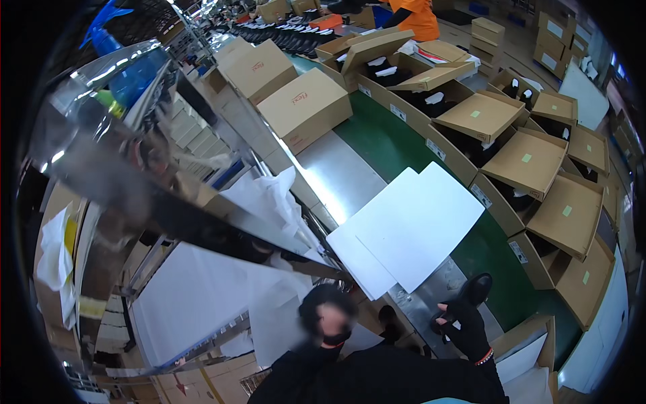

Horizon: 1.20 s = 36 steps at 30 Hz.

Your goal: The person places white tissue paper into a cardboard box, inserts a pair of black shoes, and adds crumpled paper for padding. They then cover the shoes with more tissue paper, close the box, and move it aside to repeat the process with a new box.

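Note:
My right hand (464,328), in a black fingerless glove with a red band at the wrist, grips a black shoe (476,289) over the metal edge of the line. The shoe's rounded front sticks out beyond my fingers; the rest is hidden. My left hand (328,315), also in black, is raised left of the shoe and smeared, so its fingers cannot be made out. Ahead of both hands, overlapping white paper sheets (410,232) lie across the metal strip and the green belt (377,135).
Open cardboard shoe boxes (525,161) with tilted lids line the belt's right side, black shoes in several. Two larger closed cartons (306,108) stand at the far left. A metal post (202,222) crosses on the left. An open box (538,337) with white paper is beside my right wrist.

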### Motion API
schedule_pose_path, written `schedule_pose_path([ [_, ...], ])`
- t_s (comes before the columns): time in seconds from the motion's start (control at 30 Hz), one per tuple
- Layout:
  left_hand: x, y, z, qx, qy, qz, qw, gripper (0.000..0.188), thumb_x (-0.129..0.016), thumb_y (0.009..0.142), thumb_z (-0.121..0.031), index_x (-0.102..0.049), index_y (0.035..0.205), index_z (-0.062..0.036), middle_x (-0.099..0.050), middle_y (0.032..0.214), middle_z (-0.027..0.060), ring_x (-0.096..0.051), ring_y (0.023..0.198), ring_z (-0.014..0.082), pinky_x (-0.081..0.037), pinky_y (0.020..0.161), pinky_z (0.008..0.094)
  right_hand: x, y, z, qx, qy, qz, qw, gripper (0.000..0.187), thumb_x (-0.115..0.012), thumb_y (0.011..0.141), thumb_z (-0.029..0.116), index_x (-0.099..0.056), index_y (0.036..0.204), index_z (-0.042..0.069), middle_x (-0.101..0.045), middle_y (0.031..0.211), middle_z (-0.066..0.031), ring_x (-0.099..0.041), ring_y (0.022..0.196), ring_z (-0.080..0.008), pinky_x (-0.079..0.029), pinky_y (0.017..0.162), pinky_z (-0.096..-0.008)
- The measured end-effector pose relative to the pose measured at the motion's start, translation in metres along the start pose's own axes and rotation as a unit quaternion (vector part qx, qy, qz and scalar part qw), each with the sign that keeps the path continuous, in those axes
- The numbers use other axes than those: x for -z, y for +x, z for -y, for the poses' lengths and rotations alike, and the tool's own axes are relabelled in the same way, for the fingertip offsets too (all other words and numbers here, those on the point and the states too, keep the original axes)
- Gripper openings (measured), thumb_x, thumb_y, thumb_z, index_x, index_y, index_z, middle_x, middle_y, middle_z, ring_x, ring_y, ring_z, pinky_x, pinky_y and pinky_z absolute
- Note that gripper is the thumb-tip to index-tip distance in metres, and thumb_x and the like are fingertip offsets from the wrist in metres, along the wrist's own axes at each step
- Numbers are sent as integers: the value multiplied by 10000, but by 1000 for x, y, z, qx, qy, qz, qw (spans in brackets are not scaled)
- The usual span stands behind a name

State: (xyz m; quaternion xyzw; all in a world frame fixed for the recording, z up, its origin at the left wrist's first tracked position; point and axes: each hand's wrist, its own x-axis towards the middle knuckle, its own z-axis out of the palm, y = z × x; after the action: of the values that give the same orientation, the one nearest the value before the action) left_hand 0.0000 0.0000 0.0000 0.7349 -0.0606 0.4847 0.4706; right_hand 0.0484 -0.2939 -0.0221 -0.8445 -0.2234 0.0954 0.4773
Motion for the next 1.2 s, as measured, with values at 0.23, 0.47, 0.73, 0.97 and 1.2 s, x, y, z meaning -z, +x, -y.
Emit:
schedule_pose_path([
  [0.23,8,46,36,-1,279,-157,947,642,-559,870,-533,-460,1163,29,-512,1042,133,-540,887,238,-392,863,351,-12,40,-25,2,23,-61,998,128,-752,730,85,-677,822,36,-631,741,-64,-619,680,-201,-477,623,-305],
  [0.47,-14,60,54,162,171,-163,958,864,-697,757,-296,-236,1385,78,-543,950,121,-539,826,206,-405,802,328,-10,182,16,208,49,-7,977,202,-770,726,125,-603,641,51,-512,516,-61,-517,460,-221,-375,451,-326],
  [0.73,5,46,60,193,218,-142,946,1048,-794,663,-276,-70,1384,-42,-535,992,113,-565,857,224,-386,926,419,-126,345,22,333,-22,114,936,203,-677,805,249,-643,839,51,-628,734,-99,-603,713,-291,-458,659,-396],
  [0.97,53,43,43,444,-330,-181,813,494,-599,760,-527,-457,888,-72,-453,817,27,-477,948,169,-393,911,489,-187,350,-43,218,-94,214,947,428,-609,823,474,-630,958,68,-632,708,-91,-623,677,-274,-479,605,-412],
  [1.2,79,37,56,462,-51,14,885,491,-719,711,-368,-388,953,-97,-491,777,43,-545,817,226,-445,789,452,-179,354,-34,204,-101,253,940,388,-649,813,411,-625,992,68,-620,687,-77,-616,671,-251,-475,599,-400],
])
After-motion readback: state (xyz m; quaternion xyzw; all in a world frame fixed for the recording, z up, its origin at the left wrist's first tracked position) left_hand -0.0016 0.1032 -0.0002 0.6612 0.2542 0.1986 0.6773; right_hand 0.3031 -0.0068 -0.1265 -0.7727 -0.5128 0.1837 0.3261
